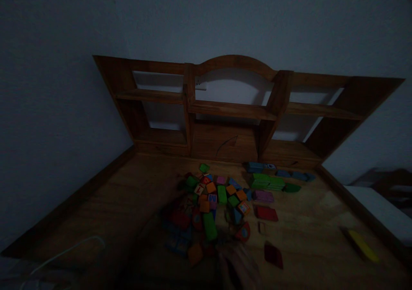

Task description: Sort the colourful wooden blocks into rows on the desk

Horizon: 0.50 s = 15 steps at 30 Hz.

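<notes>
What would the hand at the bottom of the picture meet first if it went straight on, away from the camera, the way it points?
Probably the semicircular red block just beyond the hand, at the near edge of the block pile; the dim, blurred picture leaves depth uncertain.

— How many blocks on that desk (322, 212)?

— The pile of coloured blocks (212, 204) is too dark and jumbled to count; well over twenty. Off to the right I count two red flat pieces (266, 213), one purple tile (264, 196), one stack of green slabs (268, 181).

— And the rest?

— One yellow bar (363, 246), one white cable (64, 252), one wooden hutch (236, 110).
</notes>
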Tool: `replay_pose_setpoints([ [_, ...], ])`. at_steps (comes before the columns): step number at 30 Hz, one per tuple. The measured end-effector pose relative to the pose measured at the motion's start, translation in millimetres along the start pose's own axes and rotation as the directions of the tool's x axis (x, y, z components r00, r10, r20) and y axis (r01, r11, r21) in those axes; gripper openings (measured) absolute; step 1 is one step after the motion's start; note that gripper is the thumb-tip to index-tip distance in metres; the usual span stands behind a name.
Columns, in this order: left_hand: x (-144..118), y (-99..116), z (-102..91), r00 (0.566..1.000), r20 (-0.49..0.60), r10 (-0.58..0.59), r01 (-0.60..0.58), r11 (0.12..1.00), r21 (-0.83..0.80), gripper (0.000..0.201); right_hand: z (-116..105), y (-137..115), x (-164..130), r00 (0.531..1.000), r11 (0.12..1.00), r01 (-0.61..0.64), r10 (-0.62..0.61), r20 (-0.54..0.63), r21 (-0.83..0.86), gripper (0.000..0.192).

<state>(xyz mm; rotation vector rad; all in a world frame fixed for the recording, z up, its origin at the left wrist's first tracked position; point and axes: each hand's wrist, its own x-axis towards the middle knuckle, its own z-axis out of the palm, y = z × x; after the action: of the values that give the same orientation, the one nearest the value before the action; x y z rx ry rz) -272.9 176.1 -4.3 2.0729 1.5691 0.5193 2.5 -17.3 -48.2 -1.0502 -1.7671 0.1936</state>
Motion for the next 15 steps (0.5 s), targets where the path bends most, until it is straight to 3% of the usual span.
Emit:
replay_pose_setpoints([
  [6,-4,-4,-0.4,0.999,-0.010,0.043,-0.043,0.994,-0.097,0.039,6,1,1,0.996,0.997,0.063,-0.065,-0.061,-0.035,0.031],
  [11,-10,-3,2.1,0.993,-0.109,0.046,-0.067,0.979,-0.191,0.036,-1,1,4,0.991,0.989,0.133,-0.135,-0.020,-0.068,0.024],
  [15,-5,-14,8.2,0.990,-0.135,0.045,-0.075,0.971,-0.228,0.036,-5,-6,6,0.999,0.997,0.042,-0.041,0.013,-0.072,0.023],
])
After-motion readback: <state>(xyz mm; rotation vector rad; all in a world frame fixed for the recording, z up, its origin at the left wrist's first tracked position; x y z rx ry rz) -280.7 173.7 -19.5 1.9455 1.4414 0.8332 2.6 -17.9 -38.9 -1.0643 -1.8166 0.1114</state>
